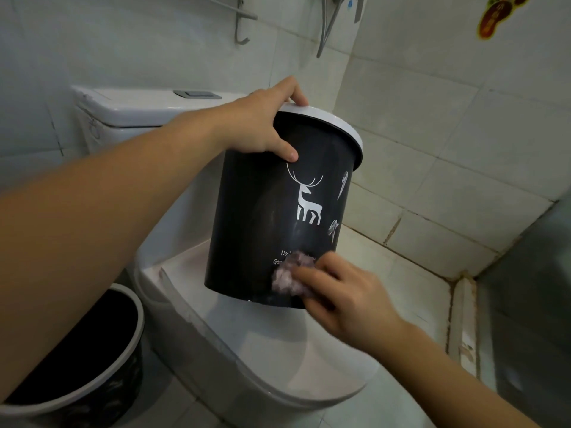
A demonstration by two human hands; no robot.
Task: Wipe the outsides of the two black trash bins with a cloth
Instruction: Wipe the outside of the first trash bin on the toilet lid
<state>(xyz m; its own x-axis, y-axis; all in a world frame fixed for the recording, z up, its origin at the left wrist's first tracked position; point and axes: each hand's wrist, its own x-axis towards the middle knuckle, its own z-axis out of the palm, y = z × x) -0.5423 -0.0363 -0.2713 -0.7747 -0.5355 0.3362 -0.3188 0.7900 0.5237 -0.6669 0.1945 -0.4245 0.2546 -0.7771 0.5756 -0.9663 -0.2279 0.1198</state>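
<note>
Black plastic bin [265,211] with white rim held above the toilet [278,359]; looks light, stiff, smooth, probably slippery. Left hand [262,125] grips its rim, fingers curled over. Right hand [346,291] presses a crumpled cloth [287,273] low on the wall. Contents unseen. Second bin [92,359], near left, shows a dark interior.

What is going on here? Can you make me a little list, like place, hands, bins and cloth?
place: bathroom, over a closed white toilet
left hand: grips the rim of the lifted bin, thumb on its side
lifted bin: black, white rim, white deer picture, tilted, held above the toilet lid
right hand: presses the cloth on the bin's lower side
cloth: small, crumpled, pale purple
other bin: black, on the floor left of the toilet
wall: white tiles, footprint sticker at upper right
</note>
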